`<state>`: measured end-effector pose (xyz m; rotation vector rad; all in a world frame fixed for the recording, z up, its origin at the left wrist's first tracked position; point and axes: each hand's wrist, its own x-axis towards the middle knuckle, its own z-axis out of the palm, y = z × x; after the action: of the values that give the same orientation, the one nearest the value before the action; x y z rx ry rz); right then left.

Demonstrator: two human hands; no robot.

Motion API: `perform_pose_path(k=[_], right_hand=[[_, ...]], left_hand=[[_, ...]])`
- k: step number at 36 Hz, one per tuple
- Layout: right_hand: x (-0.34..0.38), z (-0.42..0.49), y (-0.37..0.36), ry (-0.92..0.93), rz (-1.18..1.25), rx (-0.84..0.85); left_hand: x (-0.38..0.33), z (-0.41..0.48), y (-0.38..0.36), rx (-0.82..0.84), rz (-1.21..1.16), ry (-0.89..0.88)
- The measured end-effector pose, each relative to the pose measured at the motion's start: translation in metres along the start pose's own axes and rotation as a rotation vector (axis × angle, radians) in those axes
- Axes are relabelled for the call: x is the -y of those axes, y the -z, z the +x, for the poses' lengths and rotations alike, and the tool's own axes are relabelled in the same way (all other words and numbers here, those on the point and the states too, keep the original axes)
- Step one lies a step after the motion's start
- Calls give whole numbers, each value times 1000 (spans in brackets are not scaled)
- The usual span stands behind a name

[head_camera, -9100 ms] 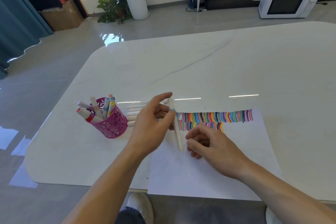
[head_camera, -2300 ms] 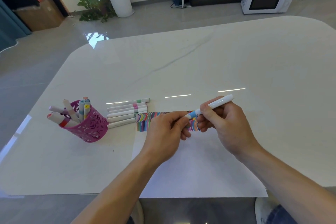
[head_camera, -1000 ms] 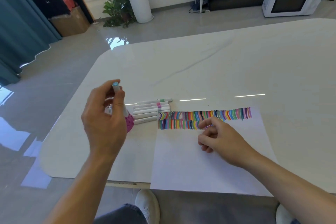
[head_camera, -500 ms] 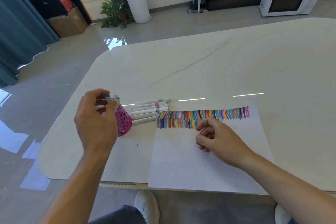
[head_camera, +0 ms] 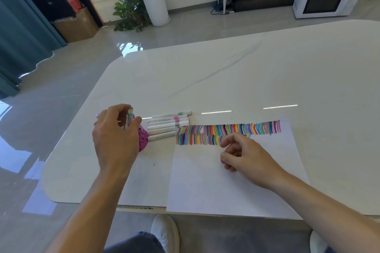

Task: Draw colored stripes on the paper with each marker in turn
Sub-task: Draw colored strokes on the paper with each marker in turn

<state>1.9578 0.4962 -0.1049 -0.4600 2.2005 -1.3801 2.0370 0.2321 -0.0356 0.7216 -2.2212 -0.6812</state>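
Left hand over the pink cup

I see both forearms bare, reaching in from the bottom edge and angling toward each other. My left hand is raised with its back to me, the wrist bent slightly forward and the fingers curled down. Its index finger and thumb pinch a marker that stands nearly upright between them, the cap end showing just above the knuckles. The other fingers are folded in behind and mostly hidden. My right hand sits lower and further right, palm down, the wrist in line with the forearm. Its fingers are loosely curled, the index reaching a little ahead and the rest folded under.
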Motion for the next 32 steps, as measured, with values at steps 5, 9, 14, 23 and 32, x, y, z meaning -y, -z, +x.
perform_pose_path(k=[5,9,14,23,32], right_hand=[[0,-1,2,0,-21,-30],[0,-3,6,1,-25,-39],[-2,-5,10,-6,-14,-33],[-4,-7,16,-6,-25,-20],[-3,-8,18,-20,-22,-17]], left_hand=[[-11,-3,0,-34,33,-129],[-16,-11,-8,11,70,-279],[-12,-22,-29,267,62,-269],[5,-25,-61,537,268,-240],[14,-26,-70,539,373,-246]])
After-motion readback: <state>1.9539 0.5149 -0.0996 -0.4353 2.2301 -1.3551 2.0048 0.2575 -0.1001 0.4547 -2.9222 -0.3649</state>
